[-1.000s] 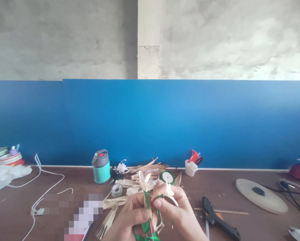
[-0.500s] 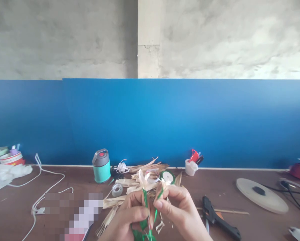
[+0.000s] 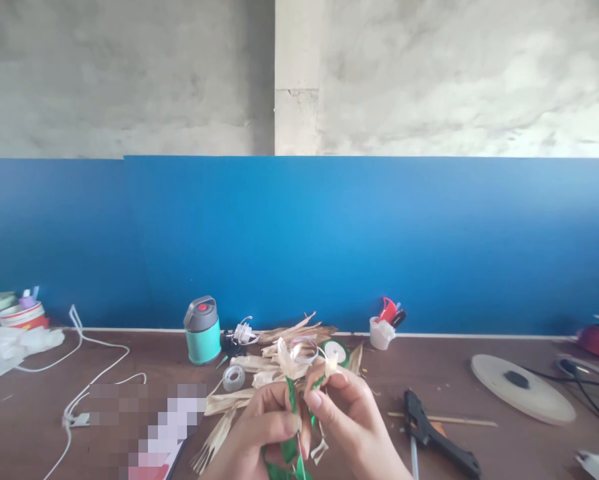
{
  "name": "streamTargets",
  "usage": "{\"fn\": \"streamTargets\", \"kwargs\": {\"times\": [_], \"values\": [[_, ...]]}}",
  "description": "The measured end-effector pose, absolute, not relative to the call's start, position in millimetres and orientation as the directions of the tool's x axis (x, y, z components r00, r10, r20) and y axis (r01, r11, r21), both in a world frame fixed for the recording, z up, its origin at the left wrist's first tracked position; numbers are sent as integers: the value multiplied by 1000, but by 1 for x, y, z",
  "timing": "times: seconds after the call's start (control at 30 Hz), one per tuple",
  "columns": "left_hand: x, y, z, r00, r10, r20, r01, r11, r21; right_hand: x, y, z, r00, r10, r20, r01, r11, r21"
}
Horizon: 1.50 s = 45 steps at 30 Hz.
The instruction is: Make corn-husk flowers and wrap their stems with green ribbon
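Observation:
My left hand [image 3: 269, 427] pinches the green-wrapped stem of a pale husk flower [image 3: 289, 362], whose petals point upward. Just to its right, my right hand [image 3: 347, 413] is closed on a second, smaller husk flower [image 3: 331, 363] with a green-wrapped stem. Green strips [image 3: 288, 450] and a thin wire [image 3: 301, 453] hang below the fingers. Behind the hands lie dried corn husks [image 3: 252, 364], a roll of clear tape [image 3: 233, 378] and a green-edged spool [image 3: 335, 352], partly covered by the right hand's flower.
A black glue gun [image 3: 437, 437] lies across a thin stick [image 3: 467, 421] on the right, near a round disc [image 3: 524, 393]. At the back stand a turquoise jar [image 3: 203, 340] and a white cup with pens [image 3: 381, 333]. White cables [image 3: 79, 393] trail on the left.
My right hand has shifted slightly left and its fingers have curled differently around the smaller flower, which tilts a little. My left hand stays nearly in place, holding its flower.

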<state>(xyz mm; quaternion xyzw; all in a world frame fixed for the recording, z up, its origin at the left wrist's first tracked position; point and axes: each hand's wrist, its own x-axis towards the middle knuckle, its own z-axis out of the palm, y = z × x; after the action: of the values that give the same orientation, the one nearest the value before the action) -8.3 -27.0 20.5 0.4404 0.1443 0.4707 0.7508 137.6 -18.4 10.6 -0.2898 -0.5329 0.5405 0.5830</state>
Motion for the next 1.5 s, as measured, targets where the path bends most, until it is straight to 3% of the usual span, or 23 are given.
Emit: {"fn": "streamTargets", "kwargs": {"times": [0.1, 0.2, 0.3, 0.43, 0.6, 0.83, 0.93, 1.1, 1.33, 1.5], "values": [[-8, -27, 22, 498, 845, 193, -582, 160, 797, 139, -21, 13, -103, 946, 308, -237, 277, -931], [-8, -28, 22, 432, 892, 133, -546, 141, 826, 138, -19, 21, -171, 931, 324, -258, 275, -926], [-6, -30, 19, 279, 957, 86, -493, 66, 867, 136, -14, 24, -239, 930, 279, -287, 207, -935], [-5, -31, 13, 94, 986, 138, -348, -97, 932, 139, -9, 22, -232, 943, 238, -181, 198, -963], [-5, -33, 14, 63, 985, 158, -245, -138, 960, 145, -6, 21, -205, 945, 253, 1, 259, -966], [-4, -35, 23, 32, 987, 159, -190, -150, 970, 145, -6, 26, -200, 934, 296, 99, 320, -942], [-5, -34, 19, 53, 986, 157, -221, -142, 965, 143, -6, 25, -197, 929, 313, -3, 319, -948], [-7, -29, 9, 153, 975, 159, -270, -114, 956, 139, -8, 22, -308, 922, 234, -349, 119, -929], [-5, -30, 7, 160, 977, 142, -306, -87, 948, 136, -11, 22, -195, 919, 342, -326, 268, -907], [-4, -35, 18, 132, 980, 151, -326, -101, 940, 136, -12, 24, -262, 920, 292, -397, 173, -901]]}}
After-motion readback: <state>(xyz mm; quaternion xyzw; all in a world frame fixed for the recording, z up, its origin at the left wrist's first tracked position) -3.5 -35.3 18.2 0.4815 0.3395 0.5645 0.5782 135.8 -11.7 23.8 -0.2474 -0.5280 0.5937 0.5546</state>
